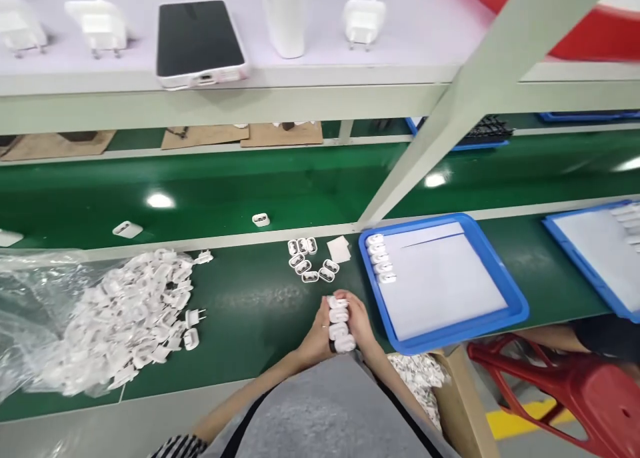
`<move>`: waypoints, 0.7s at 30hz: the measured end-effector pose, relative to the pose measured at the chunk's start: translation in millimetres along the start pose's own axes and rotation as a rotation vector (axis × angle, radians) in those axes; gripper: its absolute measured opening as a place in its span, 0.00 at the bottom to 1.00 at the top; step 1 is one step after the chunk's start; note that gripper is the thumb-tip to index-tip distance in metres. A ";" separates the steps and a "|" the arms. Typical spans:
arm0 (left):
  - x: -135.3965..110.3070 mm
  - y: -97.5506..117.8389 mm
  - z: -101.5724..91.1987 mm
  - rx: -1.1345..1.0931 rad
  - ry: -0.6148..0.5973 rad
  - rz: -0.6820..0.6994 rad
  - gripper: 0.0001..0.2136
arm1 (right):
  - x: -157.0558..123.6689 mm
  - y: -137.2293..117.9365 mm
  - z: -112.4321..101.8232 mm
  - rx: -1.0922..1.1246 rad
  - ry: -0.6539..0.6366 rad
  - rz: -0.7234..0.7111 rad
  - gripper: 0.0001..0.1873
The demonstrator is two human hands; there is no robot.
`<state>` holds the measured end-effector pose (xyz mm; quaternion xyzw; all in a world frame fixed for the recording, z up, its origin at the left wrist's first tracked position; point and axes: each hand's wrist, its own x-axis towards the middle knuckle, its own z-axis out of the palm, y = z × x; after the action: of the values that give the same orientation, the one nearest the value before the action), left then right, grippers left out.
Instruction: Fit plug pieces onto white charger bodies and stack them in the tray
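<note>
While the left hand (315, 335) and right hand (361, 321) press in from opposite sides with fingers curled, a row of white casings (339, 325) sits gripped between them over the front of the green table (240, 338). Beyond them, loose casings (310, 277) lie in a curve near a white square (339, 249), flanked on the left by a heap of white plug parts (135, 318) and on the right by a blue tray (463, 330) with pieces lined along its left side. Farther off, single white pieces (261, 219) rest on the green belt (220, 185), below a shelf (440, 38) bearing a phone (197, 35).
</note>
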<state>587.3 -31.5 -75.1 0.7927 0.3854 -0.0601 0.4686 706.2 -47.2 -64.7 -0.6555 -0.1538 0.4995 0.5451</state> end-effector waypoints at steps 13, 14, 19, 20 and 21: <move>84.9 110.1 67.6 0.053 -0.012 0.152 0.45 | 35.4 -44.8 -140.8 -0.072 0.137 0.005 0.17; 85.2 112.3 69.6 0.087 -0.001 0.120 0.45 | 38.9 -42.2 -142.9 -0.086 0.142 0.001 0.17; 84.7 120.7 75.4 0.298 0.021 -0.008 0.42 | 47.4 -26.6 -151.4 -0.076 0.192 0.047 0.21; 84.5 122.2 76.1 0.336 0.025 -0.018 0.41 | 47.9 -25.4 -152.5 -0.061 0.181 0.050 0.20; 84.6 123.7 76.9 0.372 0.030 -0.023 0.40 | 48.1 -25.3 -153.1 -0.044 0.156 0.053 0.20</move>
<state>749.1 -77.9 -70.1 0.8620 0.3836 -0.1240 0.3074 862.6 -88.2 -80.5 -0.7081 -0.1043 0.4576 0.5277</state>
